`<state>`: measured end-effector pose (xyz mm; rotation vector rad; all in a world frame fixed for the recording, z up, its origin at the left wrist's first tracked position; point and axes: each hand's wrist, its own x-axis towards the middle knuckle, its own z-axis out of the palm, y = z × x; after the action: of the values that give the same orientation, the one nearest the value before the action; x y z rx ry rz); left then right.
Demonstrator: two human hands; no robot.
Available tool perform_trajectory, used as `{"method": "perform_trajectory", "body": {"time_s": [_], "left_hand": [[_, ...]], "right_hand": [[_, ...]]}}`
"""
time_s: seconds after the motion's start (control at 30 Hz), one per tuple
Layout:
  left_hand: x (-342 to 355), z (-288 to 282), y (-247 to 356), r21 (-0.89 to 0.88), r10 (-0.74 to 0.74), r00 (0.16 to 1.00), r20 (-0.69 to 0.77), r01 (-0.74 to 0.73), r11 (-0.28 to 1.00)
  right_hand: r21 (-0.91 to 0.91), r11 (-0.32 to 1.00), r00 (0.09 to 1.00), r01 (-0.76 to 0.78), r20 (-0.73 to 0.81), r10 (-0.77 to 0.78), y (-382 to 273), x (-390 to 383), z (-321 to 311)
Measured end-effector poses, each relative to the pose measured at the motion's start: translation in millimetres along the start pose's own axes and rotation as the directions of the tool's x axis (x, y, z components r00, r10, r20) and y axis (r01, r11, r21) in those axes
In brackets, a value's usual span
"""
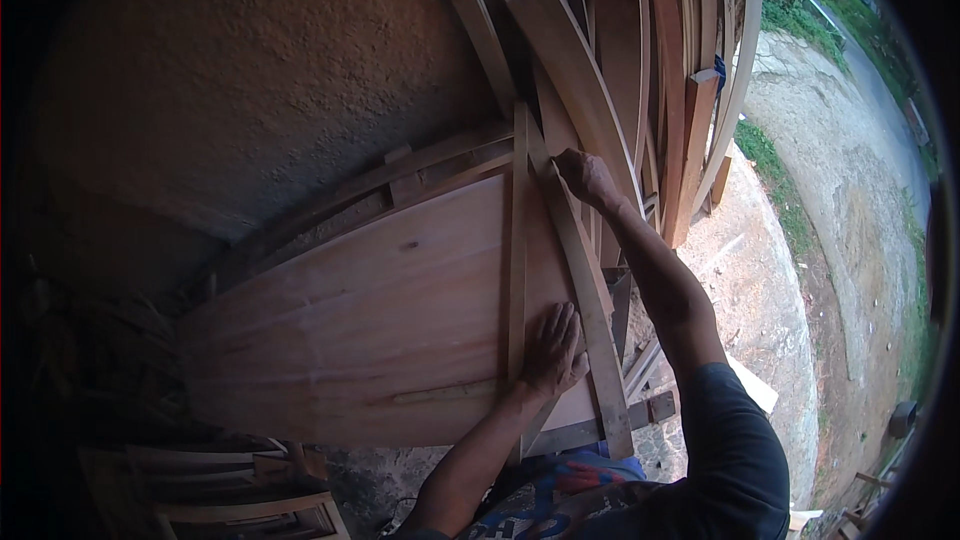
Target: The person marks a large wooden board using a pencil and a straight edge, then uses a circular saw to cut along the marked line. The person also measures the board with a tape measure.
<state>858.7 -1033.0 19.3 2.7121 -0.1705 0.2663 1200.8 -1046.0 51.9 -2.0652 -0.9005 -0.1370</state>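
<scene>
A wide reddish plywood sheet (350, 310) lies in front of me. Two narrow wooden strips cross it: a left strip (517, 250) and a longer right strip (575, 240), close together at their far ends and spreading toward me. My left hand (552, 352) rests flat on the sheet between the strips, fingers stretched out and thumb by the right strip. Farther off, my right hand (588, 178) is closed beside the far part of the right strip. Its fingertips pinch at that strip's edge; whatever they hold is too small to make out. A thin pale stick (445, 392) lies left of my left wrist.
Many long boards (620, 50) lean and lie at the far side. A rough wall (260, 70) rises at the left. Wooden frames (250, 510) stand at lower left. Sunlit concrete ground (830, 130) and grass (765, 155) stretch along the right.
</scene>
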Motion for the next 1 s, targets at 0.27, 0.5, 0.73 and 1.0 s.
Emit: {"method": "perform_trajectory", "body": {"time_s": [0.27,0.5,0.73,1.0], "left_hand": [[-3,4,-3,-0.019,-0.01,1.0,0.007,0.011,1.0],[-2,6,1,0.042,-0.024,0.999,0.028,0.022,0.999],[-4,8,1,0.046,-0.039,0.999,0.022,0.038,0.998],[-2,5,3,0.044,-0.043,0.999,-0.002,0.043,0.998]], "right_hand": [[-0.073,0.989,0.927,0.129,0.362,-0.094,-32,-126,-57],[-0.038,0.981,0.839,-0.189,0.512,0.181,-127,-323,-148],[-0.052,0.932,0.778,-0.36,0.535,0.33,-156,-385,-168],[-0.121,0.916,0.732,-0.381,0.566,0.379,-151,-382,-172]]}}
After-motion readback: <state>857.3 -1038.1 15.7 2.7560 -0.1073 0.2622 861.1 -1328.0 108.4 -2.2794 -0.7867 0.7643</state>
